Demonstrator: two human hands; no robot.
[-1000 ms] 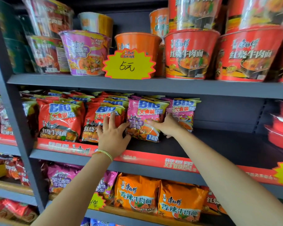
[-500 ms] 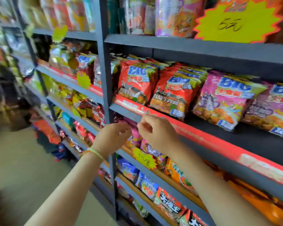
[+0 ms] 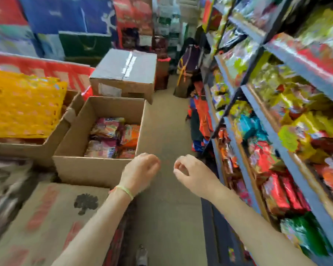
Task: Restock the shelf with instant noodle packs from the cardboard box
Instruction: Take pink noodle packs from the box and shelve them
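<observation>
An open cardboard box (image 3: 79,166) stands on the floor at the left, with several pink and orange instant noodle packs (image 3: 112,138) lying inside. My left hand (image 3: 139,172), with a green band at the wrist, hangs over the box's near right corner, fingers loosely curled and holding nothing. My right hand (image 3: 190,174) is over the aisle floor beside it, fingers loosely curled, also holding nothing. The grey shelf (image 3: 277,135) full of snack and noodle packs runs along the right.
A sealed cardboard box (image 3: 127,73) sits behind the open one. A box with yellow packaging (image 3: 21,104) is at the left, and a closed printed carton (image 3: 46,223) lies at the lower left. The narrow floor aisle (image 3: 167,208) runs between boxes and shelf.
The view has swung left from the shelf down to the boxes on the floor. Both hands have left the noodle packs on the shelf and come down over the aisle, holding nothing.
</observation>
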